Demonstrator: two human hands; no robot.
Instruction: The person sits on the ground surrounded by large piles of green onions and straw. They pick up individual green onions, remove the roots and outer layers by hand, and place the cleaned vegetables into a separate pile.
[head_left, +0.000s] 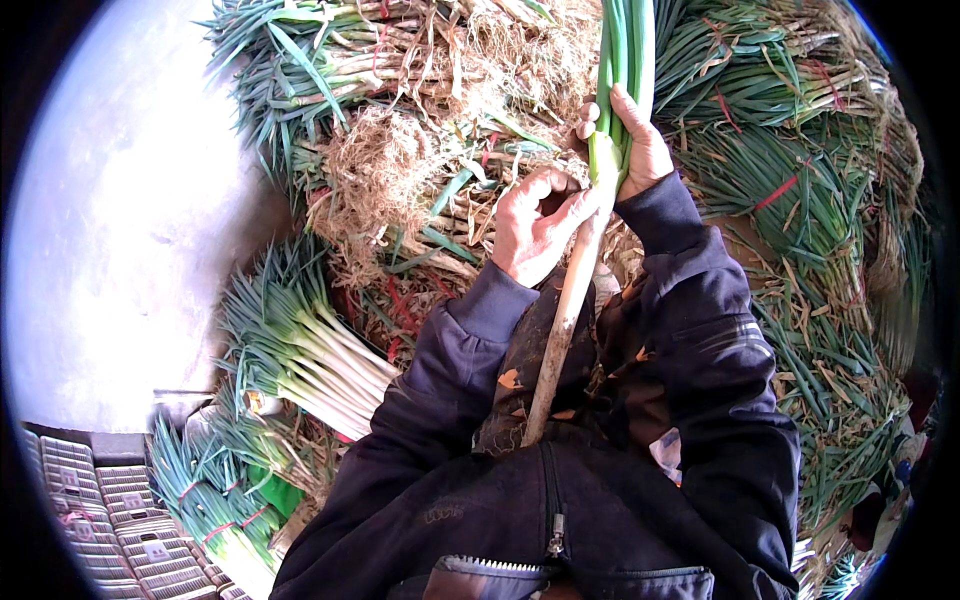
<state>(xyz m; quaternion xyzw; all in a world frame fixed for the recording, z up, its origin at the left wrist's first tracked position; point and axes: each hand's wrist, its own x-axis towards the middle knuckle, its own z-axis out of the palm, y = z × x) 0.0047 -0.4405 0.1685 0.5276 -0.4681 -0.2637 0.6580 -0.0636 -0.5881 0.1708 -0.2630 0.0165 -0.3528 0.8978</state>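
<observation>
A long, large green onion slants up from my lap, its root end against my jacket and its leaves running out at the top. My right hand wraps around its green leaves just above the white shaft. On the shaft's left side, the thumb and forefinger of my left hand pinch the outer layer where white turns green. A pale, loosened sheath flap stands out between the two hands. The lower shaft is brown with soil, and a few thin roots show at its base.
Tied, untrimmed onion bundles with dry roots lie ahead, and more bundles are piled at right. Cleaned white-stemmed onions rest at my left. Leaf scraps cover the right side. Plastic crates stand at lower left beside banded onions.
</observation>
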